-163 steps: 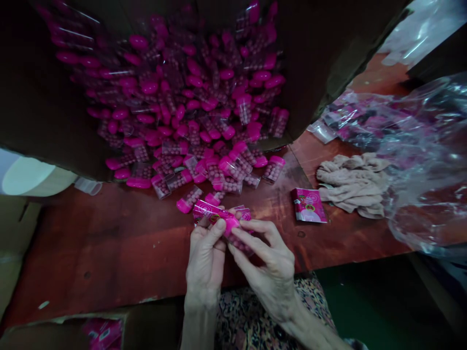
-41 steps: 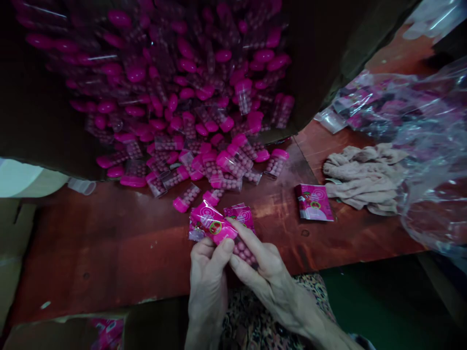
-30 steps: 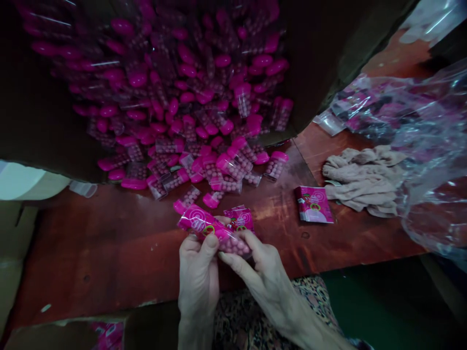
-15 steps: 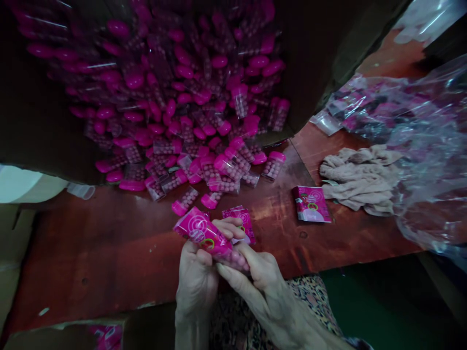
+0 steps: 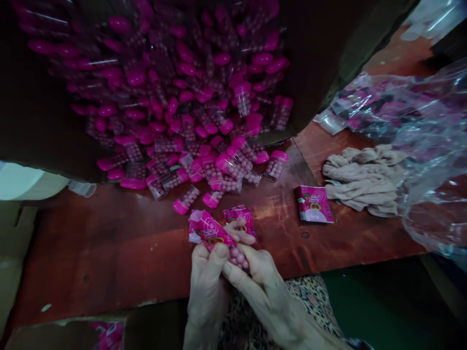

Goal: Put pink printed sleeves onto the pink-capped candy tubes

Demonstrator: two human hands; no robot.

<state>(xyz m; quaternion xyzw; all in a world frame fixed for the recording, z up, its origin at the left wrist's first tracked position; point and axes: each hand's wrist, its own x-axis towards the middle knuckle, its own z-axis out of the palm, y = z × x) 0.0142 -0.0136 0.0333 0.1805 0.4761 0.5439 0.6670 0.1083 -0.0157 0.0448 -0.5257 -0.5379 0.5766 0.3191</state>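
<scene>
Glossy pink film, printed with pale rings, makes up the wrapper point(image 5: 211, 230) between the person's two hands, above the near edge of the red-brown table point(image 5: 127, 243). Its far end stands out beyond the fingers, while the near end meets a clear tube point(image 5: 239, 258) filled with small pink balls. The left hand point(image 5: 206, 279) is nearly closed, thumb pressed on top of the wrapper and fingers curled beneath. The right hand point(image 5: 264, 282) is partly closed, thumb and forefinger gripping the tube from the near side. More fingers show past the tube, in front of a small fan of printed wrappers point(image 5: 241, 216) lying on the table; which hand they belong to is hard to tell. Just beyond, two pink-capped tubes lie apart from a great heap of filled tubes point(image 5: 233, 165), which spills from a dark open carton point(image 5: 328, 53) onto the tabletop. Off to the right, another stack of printed wrappers point(image 5: 315, 204) lies against a crumpled beige cloth point(image 5: 365, 180), beside a clear plastic bag point(image 5: 430, 146). On the left, a small clear cup point(image 5: 83, 188) sits near a white rounded container point(image 5: 29, 182).
</scene>
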